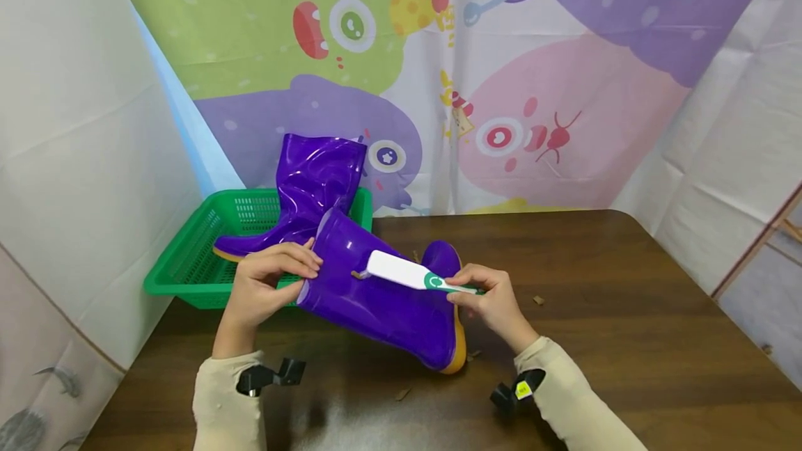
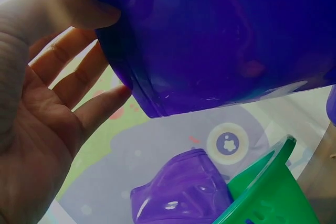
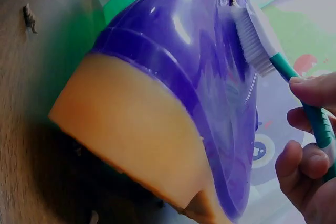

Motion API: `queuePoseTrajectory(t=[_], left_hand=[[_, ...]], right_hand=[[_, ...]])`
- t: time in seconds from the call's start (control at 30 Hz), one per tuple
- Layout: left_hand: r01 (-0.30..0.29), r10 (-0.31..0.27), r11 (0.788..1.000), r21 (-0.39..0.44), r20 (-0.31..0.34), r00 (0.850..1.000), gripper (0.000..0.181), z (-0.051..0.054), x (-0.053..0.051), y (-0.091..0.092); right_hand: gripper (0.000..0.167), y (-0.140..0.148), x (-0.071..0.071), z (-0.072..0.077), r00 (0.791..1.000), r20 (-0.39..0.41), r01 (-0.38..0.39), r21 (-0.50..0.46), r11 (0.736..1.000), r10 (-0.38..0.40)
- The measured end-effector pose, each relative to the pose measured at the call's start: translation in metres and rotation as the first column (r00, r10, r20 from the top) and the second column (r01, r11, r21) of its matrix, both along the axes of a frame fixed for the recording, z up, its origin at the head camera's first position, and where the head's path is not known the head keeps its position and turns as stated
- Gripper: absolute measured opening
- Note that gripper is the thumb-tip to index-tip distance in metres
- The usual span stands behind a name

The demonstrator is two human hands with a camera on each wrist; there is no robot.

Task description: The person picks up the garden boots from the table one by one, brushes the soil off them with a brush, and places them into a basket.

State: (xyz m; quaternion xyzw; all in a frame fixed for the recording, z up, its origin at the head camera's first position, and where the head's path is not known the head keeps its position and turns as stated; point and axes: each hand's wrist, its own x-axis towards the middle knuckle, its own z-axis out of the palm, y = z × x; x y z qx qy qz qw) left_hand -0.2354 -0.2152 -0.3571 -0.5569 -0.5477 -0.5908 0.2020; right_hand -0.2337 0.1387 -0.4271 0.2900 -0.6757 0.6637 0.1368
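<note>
My left hand (image 1: pixel 263 287) grips a purple rain boot (image 1: pixel 382 312) by the rim of its shaft, thumb on one side and fingers on the other. The boot lies tilted on its side above the table, its orange sole (image 3: pixel 126 129) towards the right. Between thumb and fingers, my right hand (image 1: pixel 495 298) holds a white and green brush (image 1: pixel 397 270) by its handle. In the right wrist view the white bristles (image 3: pixel 251 45) face the shaft and appear to touch it. A small brown scrap (image 1: pixel 357 275) sits at the brush's tip.
A second purple boot (image 1: pixel 319 186) stands in a green plastic basket (image 1: pixel 188 289) at the back left. Brown scraps (image 1: pixel 402 394) are scattered on the wooden table (image 1: pixel 626 339). Behind hangs a printed cloth (image 1: pixel 432 186).
</note>
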Motion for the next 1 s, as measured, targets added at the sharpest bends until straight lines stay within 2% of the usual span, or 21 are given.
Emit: queuePoseTrajectory(t=[0.2,0.33,0.43,0.6,0.7,0.83,1.0], left_hand=[[0.013,-0.013,1.000,0.003,0.000,1.000,0.008,0.000,0.001,0.000],[0.017,-0.017,1.000,-0.002,0.007,1.000,0.008,0.001,0.001,0.001],[0.018,-0.018,1.000,-0.004,0.010,1.000,0.007,0.001,0.001,0.002],[0.018,-0.018,1.000,-0.005,0.007,1.000,0.007,0.001,0.000,0.003],[0.021,-0.021,1.000,-0.003,0.005,1.000,0.007,0.001,0.000,0.002],[0.026,-0.026,1.000,-0.001,0.004,1.000,0.007,0.001,0.000,0.003],[0.027,-0.027,1.000,0.001,-0.003,1.000,0.007,0.001,0.000,0.003]], right_hand=[[0.019,0.000,0.002,0.005,1.000,-0.014,-0.005,-0.032,0.999,0.005],[0.021,-0.002,0.004,0.009,0.999,-0.027,-0.035,-0.098,0.995,0.033],[0.026,-0.005,0.007,0.012,0.997,-0.030,-0.081,-0.163,0.983,0.077],[0.034,-0.013,0.015,0.018,0.981,-0.032,-0.193,-0.248,0.949,0.192],[0.034,-0.017,0.017,0.019,0.972,-0.040,-0.233,-0.258,0.938,0.230],[0.026,-0.024,0.018,0.017,0.962,-0.065,-0.273,-0.255,0.927,0.266],[0.026,-0.032,0.022,0.013,0.956,-0.036,-0.294,-0.199,0.935,0.293]])
